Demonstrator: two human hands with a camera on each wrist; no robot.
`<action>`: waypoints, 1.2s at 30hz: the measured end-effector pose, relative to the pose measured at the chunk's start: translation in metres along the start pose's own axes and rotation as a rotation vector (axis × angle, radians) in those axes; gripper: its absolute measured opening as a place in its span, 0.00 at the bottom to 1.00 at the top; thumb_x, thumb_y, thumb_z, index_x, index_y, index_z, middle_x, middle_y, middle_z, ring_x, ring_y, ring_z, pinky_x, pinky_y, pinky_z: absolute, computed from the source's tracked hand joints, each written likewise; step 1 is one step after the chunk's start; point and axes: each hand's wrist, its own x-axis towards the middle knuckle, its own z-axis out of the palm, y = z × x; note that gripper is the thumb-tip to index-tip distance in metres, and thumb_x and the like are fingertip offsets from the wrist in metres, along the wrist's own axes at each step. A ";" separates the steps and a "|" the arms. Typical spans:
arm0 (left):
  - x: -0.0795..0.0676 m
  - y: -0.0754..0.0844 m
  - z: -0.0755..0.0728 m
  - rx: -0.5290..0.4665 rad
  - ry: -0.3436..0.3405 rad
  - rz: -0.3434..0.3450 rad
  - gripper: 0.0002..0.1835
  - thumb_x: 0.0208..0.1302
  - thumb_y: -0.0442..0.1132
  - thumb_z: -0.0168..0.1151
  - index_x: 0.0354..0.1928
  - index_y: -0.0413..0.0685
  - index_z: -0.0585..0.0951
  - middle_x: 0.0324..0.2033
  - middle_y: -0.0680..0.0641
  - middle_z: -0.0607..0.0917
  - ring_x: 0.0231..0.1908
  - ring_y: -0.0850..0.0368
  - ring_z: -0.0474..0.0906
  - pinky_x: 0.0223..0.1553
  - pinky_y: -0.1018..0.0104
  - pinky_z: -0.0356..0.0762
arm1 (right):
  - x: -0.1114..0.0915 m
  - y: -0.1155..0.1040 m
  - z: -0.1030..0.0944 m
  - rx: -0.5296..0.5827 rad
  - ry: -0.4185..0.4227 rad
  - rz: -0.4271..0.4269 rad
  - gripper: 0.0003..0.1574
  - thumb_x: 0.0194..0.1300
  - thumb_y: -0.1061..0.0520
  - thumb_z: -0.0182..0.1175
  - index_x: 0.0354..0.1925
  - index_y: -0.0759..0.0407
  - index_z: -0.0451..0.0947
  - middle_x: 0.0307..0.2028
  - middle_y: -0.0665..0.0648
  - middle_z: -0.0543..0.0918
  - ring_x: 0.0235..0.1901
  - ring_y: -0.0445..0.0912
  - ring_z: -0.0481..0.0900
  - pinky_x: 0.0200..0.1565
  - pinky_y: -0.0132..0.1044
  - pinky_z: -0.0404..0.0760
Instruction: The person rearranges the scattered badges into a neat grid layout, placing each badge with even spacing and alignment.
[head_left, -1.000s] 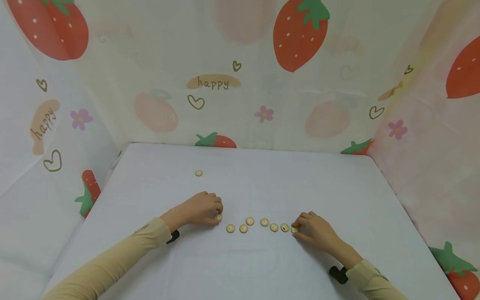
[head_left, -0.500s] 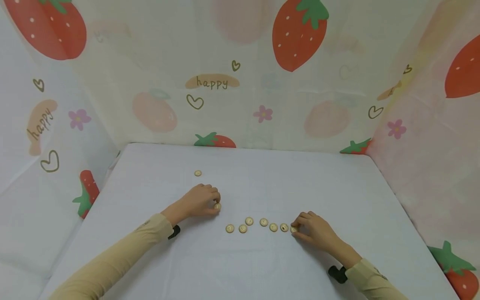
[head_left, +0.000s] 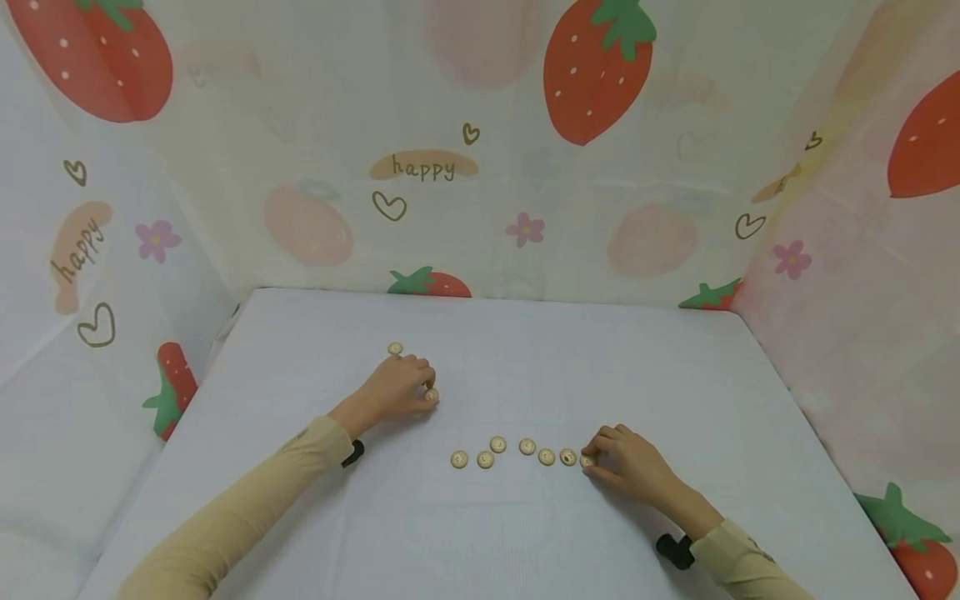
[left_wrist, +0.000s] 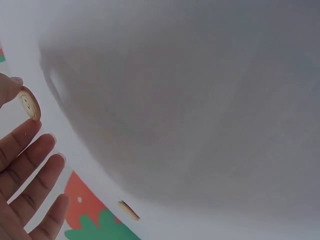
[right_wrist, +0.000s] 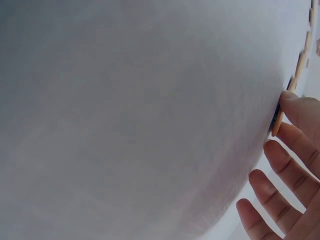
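Between thumb and index finger my left hand [head_left: 393,387] pinches a round wooden button [head_left: 431,395], tilted on edge in the left wrist view, where its holes face the camera. The hand is over the left middle of the table, just in front of a lone button [head_left: 395,348]. At the right end of an uneven row, my right hand [head_left: 637,468] pinches another button [head_left: 587,461], partly covered by its fingertips. The right wrist view shows that button [right_wrist: 277,123] edge-on at the tablecloth. Immediately left of it lies a button with a dark mark [head_left: 567,457].
Several more wooden buttons lie flat in the row, among them the leftmost button [head_left: 459,459] and a button set slightly farther back [head_left: 498,444]. A white cloth covers the table [head_left: 525,542]. Strawberry-printed curtains [head_left: 480,225] close off its back and sides.
My left hand has moved away from the row toward the back of the table, carrying its button and nearing the lone one. The right hand stays in place.
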 end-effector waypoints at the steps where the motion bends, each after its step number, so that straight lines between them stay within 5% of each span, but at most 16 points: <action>1: 0.001 -0.001 0.000 -0.001 -0.002 -0.012 0.12 0.54 0.52 0.63 0.31 0.52 0.81 0.30 0.56 0.81 0.34 0.58 0.76 0.37 0.61 0.74 | 0.000 0.000 0.000 -0.002 0.000 -0.001 0.12 0.52 0.48 0.67 0.35 0.50 0.81 0.34 0.42 0.79 0.35 0.39 0.72 0.37 0.37 0.75; 8: 0.008 -0.011 0.005 -0.030 0.003 -0.065 0.11 0.56 0.50 0.62 0.30 0.50 0.81 0.30 0.54 0.80 0.34 0.55 0.76 0.45 0.55 0.72 | 0.000 0.000 0.000 -0.007 -0.003 0.004 0.13 0.52 0.47 0.68 0.35 0.50 0.81 0.34 0.42 0.79 0.36 0.39 0.73 0.37 0.37 0.75; 14: 0.015 -0.019 0.010 -0.020 0.051 -0.076 0.10 0.56 0.48 0.61 0.28 0.50 0.81 0.28 0.54 0.80 0.32 0.54 0.75 0.41 0.53 0.73 | 0.000 0.001 0.001 0.003 -0.001 0.001 0.12 0.52 0.48 0.67 0.35 0.50 0.81 0.34 0.42 0.79 0.35 0.39 0.73 0.37 0.37 0.75; 36: 0.040 -0.031 0.013 0.073 0.043 -0.214 0.16 0.55 0.55 0.61 0.28 0.50 0.81 0.32 0.50 0.82 0.36 0.50 0.76 0.43 0.50 0.72 | 0.000 0.002 0.002 0.008 -0.005 0.014 0.12 0.52 0.47 0.67 0.35 0.50 0.81 0.34 0.42 0.79 0.35 0.38 0.71 0.37 0.36 0.75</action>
